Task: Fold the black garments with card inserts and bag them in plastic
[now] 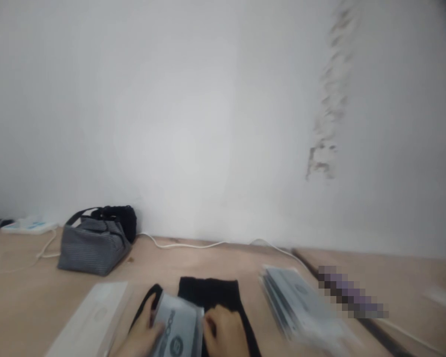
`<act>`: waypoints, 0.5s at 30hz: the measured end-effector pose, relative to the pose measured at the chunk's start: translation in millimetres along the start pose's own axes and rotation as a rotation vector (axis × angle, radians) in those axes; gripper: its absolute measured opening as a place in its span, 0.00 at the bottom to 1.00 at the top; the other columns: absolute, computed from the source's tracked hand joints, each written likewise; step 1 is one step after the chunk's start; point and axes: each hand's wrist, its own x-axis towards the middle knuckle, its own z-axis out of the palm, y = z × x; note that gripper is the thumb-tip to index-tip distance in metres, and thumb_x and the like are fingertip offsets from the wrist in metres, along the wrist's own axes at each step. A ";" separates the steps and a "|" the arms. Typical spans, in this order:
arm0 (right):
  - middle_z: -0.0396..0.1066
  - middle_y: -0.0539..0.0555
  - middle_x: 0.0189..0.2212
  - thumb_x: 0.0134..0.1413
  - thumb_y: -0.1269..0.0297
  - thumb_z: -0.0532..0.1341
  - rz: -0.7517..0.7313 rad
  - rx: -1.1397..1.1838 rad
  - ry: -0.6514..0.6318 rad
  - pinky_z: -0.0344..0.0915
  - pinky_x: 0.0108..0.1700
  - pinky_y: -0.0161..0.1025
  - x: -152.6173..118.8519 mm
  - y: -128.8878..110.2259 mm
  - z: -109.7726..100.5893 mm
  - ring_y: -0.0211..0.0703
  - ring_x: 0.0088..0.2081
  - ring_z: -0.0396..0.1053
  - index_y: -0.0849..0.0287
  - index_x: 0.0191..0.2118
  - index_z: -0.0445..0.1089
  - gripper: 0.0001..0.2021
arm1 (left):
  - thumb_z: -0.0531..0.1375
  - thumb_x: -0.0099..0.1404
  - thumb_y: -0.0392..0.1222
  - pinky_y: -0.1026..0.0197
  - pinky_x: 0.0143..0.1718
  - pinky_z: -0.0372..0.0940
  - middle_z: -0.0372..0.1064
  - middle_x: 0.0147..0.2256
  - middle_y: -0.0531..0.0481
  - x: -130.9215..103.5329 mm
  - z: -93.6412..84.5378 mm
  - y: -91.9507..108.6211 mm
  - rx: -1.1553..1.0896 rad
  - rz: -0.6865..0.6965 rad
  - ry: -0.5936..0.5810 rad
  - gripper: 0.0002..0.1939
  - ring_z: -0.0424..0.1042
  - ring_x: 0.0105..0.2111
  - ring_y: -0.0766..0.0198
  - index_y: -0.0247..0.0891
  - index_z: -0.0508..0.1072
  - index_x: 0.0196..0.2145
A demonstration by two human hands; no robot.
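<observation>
A clear plastic packet (pixel 181 322) with a grey-blue printed card, dark lettering and a round logo is held low in the middle of the view. My left hand (pixel 143 331) grips its left side, thumb across the front. At the right edge, the curled fingers of my right hand (pixel 225 329) pinch the packet's plastic. Black fabric (pixel 210 292) lies flat on the table behind and beneath my hands, and a further black piece (pixel 150 295) shows beside my left hand. Motion blurs the picture, and the lower edge cuts off both hands.
Similar plastic packets (pixel 297 297) lie stacked to the right. On the left is a white flat package (pixel 91 317). A grey bag (pixel 92 248) stands by the wall, with a white cable (pixel 193 245) running along the wooden table (pixel 159 267). A pixelated purple object (pixel 351 292) lies far right.
</observation>
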 end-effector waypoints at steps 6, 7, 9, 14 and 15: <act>0.73 0.51 0.34 0.44 0.73 0.60 -0.088 -0.075 -0.219 0.54 0.46 0.47 18.6 19.3 6.0 0.48 0.40 0.67 0.51 0.36 0.72 0.12 | 0.48 0.64 0.48 0.42 0.58 0.42 0.49 0.60 0.50 8.3 22.9 14.7 0.623 0.546 -0.180 0.22 0.47 0.60 0.52 0.50 0.59 0.56; 0.73 0.51 0.34 0.45 0.73 0.60 -0.170 -0.121 -0.235 0.54 0.46 0.48 19.7 20.8 12.1 0.48 0.40 0.67 0.51 0.37 0.71 0.12 | 0.46 0.65 0.50 0.40 0.57 0.41 0.49 0.60 0.51 10.3 27.8 16.5 0.628 0.572 -0.272 0.21 0.47 0.60 0.52 0.53 0.57 0.56; 0.74 0.52 0.32 0.47 0.72 0.60 -0.310 -0.192 -0.259 0.54 0.45 0.50 21.9 23.1 24.2 0.48 0.38 0.67 0.55 0.37 0.71 0.10 | 0.44 0.66 0.54 0.36 0.56 0.41 0.48 0.60 0.49 14.4 36.3 16.3 0.618 0.541 -0.353 0.22 0.46 0.60 0.50 0.54 0.55 0.57; 0.73 0.55 0.30 0.48 0.73 0.60 -0.528 -0.263 -0.219 0.51 0.49 0.51 27.5 29.0 42.8 0.48 0.37 0.66 0.62 0.36 0.70 0.07 | 0.42 0.66 0.55 0.32 0.54 0.38 0.47 0.60 0.49 19.2 47.5 7.8 0.630 0.367 -0.343 0.22 0.45 0.60 0.49 0.54 0.53 0.57; 0.73 0.55 0.29 0.48 0.74 0.59 -0.572 -0.276 -0.202 0.52 0.49 0.51 28.2 29.9 43.9 0.47 0.36 0.66 0.63 0.35 0.70 0.06 | 0.42 0.66 0.54 0.33 0.55 0.38 0.47 0.60 0.50 18.7 48.1 7.8 0.638 0.343 -0.340 0.22 0.45 0.60 0.50 0.54 0.53 0.57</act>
